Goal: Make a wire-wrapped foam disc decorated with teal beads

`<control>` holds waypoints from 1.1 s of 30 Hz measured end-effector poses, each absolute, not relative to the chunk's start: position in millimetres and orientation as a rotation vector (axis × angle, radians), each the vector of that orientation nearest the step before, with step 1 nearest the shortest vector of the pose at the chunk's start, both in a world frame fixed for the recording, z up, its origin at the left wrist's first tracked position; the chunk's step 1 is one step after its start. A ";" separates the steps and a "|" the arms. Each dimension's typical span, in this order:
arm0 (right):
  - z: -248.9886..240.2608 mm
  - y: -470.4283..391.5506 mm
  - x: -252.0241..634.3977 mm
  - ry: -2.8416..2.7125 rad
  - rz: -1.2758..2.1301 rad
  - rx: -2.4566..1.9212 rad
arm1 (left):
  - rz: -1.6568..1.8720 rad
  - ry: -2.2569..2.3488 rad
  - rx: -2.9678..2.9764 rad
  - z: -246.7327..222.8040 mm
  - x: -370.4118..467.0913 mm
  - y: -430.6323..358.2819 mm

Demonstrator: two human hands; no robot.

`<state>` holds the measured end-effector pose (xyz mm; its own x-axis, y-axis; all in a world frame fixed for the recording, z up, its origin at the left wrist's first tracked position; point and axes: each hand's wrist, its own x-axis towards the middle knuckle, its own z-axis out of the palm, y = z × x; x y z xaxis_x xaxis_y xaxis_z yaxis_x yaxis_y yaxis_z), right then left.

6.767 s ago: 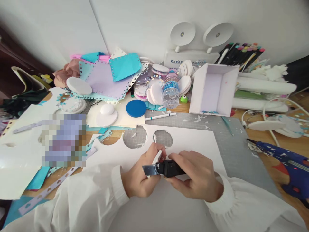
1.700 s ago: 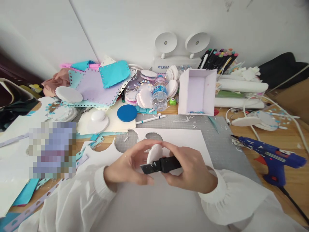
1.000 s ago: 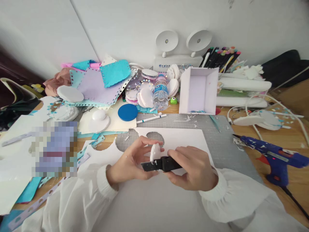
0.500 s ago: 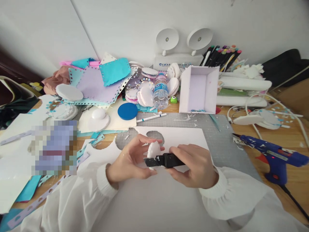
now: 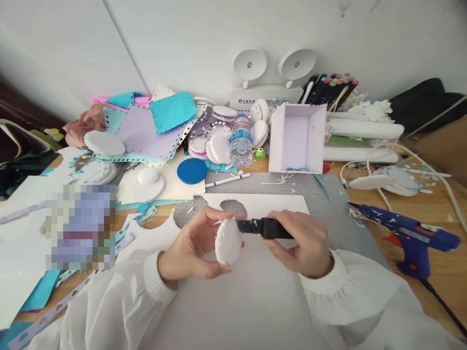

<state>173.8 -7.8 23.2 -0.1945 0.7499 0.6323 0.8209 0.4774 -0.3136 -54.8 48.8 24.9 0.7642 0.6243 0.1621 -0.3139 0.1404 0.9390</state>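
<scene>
My left hand [image 5: 193, 248] pinches the white disc [image 5: 228, 243] by its rim, thumb below and fingers above, on the near side of the bottle [image 5: 241, 148]. My right hand [image 5: 302, 238] is wrapped round the handle of the knife [image 5: 274, 228], its blade [image 5: 251, 226] at the disc's upper edge; whether it touches or passes behind, I can't tell. I'd judge short, light strokes best here, turning the disc rather than pressing harder, with my left fingertips clear of the blade's path. Right of the bottle, the pale box [image 5: 298, 131] stands with its hollow facing me, blue scraps [image 5: 297, 169] along its lower inside edge. How full the bottle is, I can't make out. Markers [image 5: 330, 90] stand bundled beyond the bottle, to its right.
</scene>
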 end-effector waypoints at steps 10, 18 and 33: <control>12.0 17.2 192.3 -1.631 -0.042 -2.173 | 0.396 0.402 2.350 27.7 -57.5 52.7; 5.9 19.2 194.5 -1.757 0.000 -2.197 | 0.595 1.006 2.594 70.4 -108.1 63.0; 9.4 16.6 189.7 -1.716 0.009 -2.246 | -0.125 2.145 1.996 73.0 -253.2 96.9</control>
